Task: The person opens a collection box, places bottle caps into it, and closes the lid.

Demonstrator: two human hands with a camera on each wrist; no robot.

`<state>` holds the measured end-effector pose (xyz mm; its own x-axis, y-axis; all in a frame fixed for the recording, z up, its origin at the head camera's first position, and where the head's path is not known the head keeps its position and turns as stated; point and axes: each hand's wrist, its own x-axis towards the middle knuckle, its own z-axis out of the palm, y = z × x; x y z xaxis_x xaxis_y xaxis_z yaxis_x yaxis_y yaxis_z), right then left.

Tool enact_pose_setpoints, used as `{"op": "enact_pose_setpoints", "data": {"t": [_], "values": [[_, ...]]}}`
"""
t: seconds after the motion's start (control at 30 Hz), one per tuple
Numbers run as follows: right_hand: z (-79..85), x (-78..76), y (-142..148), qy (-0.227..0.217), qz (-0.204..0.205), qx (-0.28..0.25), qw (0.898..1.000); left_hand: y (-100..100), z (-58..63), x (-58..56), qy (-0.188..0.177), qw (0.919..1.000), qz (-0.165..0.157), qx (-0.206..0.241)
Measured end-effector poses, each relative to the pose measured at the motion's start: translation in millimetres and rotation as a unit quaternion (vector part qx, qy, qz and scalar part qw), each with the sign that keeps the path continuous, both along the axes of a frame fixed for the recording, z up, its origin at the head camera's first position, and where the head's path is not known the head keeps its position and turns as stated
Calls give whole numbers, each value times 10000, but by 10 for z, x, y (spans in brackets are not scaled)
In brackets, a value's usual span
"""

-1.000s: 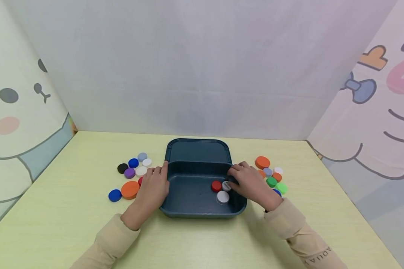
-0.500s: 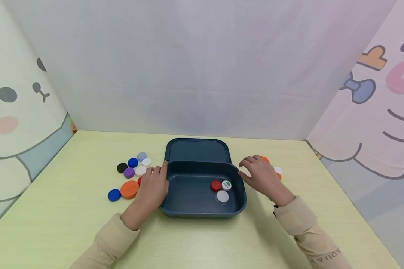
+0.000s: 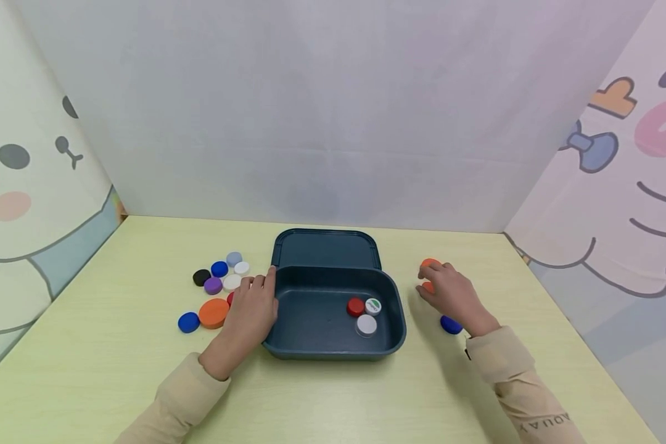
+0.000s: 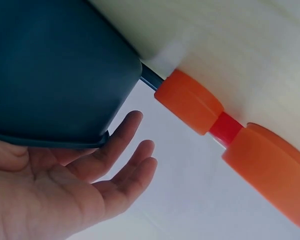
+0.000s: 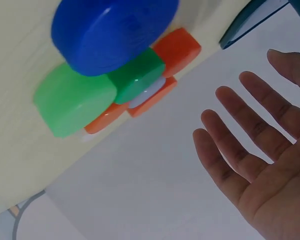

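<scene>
My left hand (image 3: 251, 310) rests at the left rim of a dark blue plastic box (image 3: 333, 354), its fingers relaxed along the edge in the left wrist view. Inside the box, towards the right, lie a red cap (image 3: 356, 307), a white cap with a green mark (image 3: 373, 306) and a plain white cap (image 3: 366, 325). My right hand (image 3: 456, 298) is over the caps right of the box, fingers spread and holding nothing. Near its fingertips are an orange cap (image 3: 430, 263) and a smaller orange cap (image 3: 428, 287). Green caps beneath it show only in the right wrist view.
Left of the box lie several loose bottle caps, among them a large orange one (image 3: 214, 313), a black one (image 3: 202, 277) and a purple one (image 3: 213, 285). A blue cap (image 3: 451, 325) sits below my right wrist. The matching lid (image 3: 326, 248) lies behind the box.
My right hand has drawn out of the box and moved right over the loose caps. The white cap with the green mark stays behind in the box. My left hand has kept its place.
</scene>
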<state>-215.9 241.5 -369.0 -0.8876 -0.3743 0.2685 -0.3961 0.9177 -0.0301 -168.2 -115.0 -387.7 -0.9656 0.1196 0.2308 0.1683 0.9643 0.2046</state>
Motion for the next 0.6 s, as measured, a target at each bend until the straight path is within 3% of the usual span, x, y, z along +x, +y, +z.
{"op": "enact_pose_setpoints", "data": {"t": [0.27, 0.6], "values": [[-97, -58, 175, -332, -384, 99, 9987, -2, 0, 7, 2, 10000, -11, 3], [-150, -63, 266, -391, -392, 138, 9984, -5, 0, -9, -85, 9999, -25, 76]]}}
